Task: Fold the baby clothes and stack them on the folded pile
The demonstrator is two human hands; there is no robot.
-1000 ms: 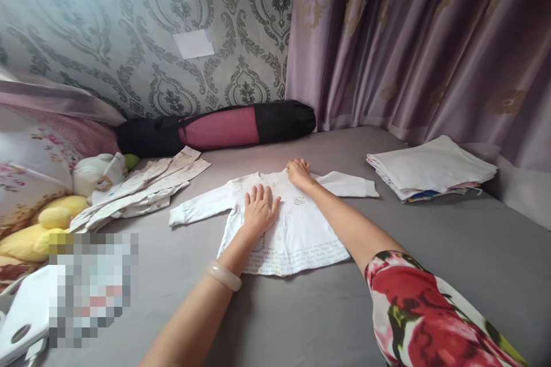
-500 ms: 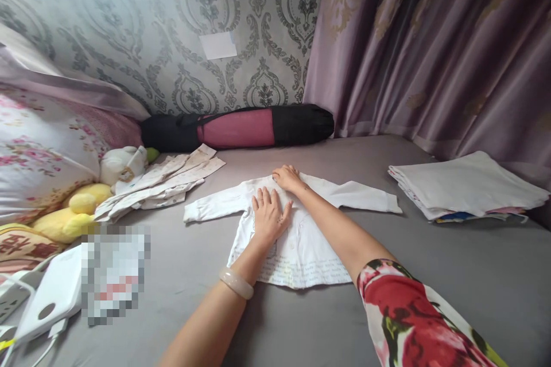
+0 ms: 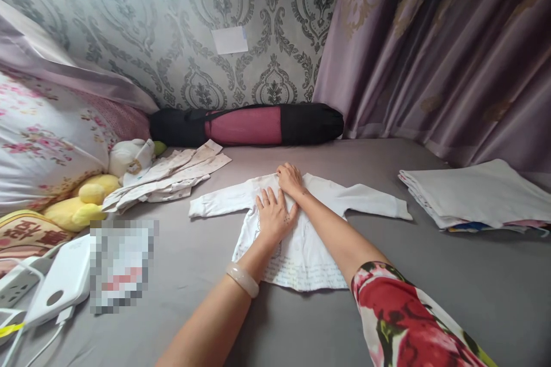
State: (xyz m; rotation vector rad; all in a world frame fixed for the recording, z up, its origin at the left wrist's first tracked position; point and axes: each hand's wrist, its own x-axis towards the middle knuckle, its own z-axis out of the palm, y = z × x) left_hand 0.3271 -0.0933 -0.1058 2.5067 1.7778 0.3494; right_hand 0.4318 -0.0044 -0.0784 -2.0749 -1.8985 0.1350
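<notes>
A small white long-sleeved shirt (image 3: 310, 266) lies spread on the grey sheet, both sleeves stretched out sideways and lines of print along its hem. My left hand (image 3: 275, 215), with a pale bangle (image 3: 242, 279) at the wrist, rests flat on the shirt's chest, fingers spread. A drawing on the shirt front is partly hidden under that hand. At the neckline, my right hand (image 3: 290, 179) has its fingers curled on the collar, hiding part of it.
Folded cloths (image 3: 477, 195) are stacked at right. Crumpled light clothes (image 3: 172, 175), a yellow plush toy (image 3: 81, 206) and a floral pillow (image 3: 47, 143) lie left. Nearer are a white power bank (image 3: 60, 281), cables and a blurred packet (image 3: 124, 264). A black-and-pink bag (image 3: 245, 126) lies along the wall.
The view has shifted slightly, so everything sits a little further right. Both hands stay on the shirt in nearly the same places, and the shirt keeps its shape.
</notes>
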